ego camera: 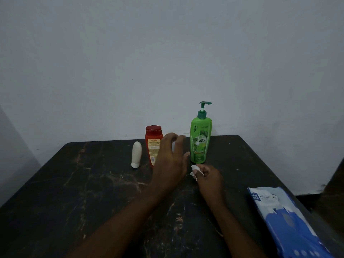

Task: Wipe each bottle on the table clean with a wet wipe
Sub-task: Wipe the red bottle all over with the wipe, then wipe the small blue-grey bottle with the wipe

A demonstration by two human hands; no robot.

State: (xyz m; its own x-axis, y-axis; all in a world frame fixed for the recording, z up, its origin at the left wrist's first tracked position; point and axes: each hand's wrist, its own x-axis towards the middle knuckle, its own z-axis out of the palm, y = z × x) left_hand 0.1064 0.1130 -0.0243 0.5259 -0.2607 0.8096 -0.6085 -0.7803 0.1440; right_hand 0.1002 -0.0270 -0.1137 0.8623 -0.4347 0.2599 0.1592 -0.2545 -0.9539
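Dark scuffed table (74,183) against pale wall (167,53); left fingers (170,139) wide, right fingers (204,168) around wet wipe (194,168).

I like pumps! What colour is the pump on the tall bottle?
Dark green pump head, on the tall light-green plastic bottle; clearest in the head view.

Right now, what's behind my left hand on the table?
Your left hand covers the right side of the red bottle. A pale shape shows between the fingers, but it is too covered to identify.

Bare forearms (126,218) run to bare left hand (170,162) and right hand (210,178).
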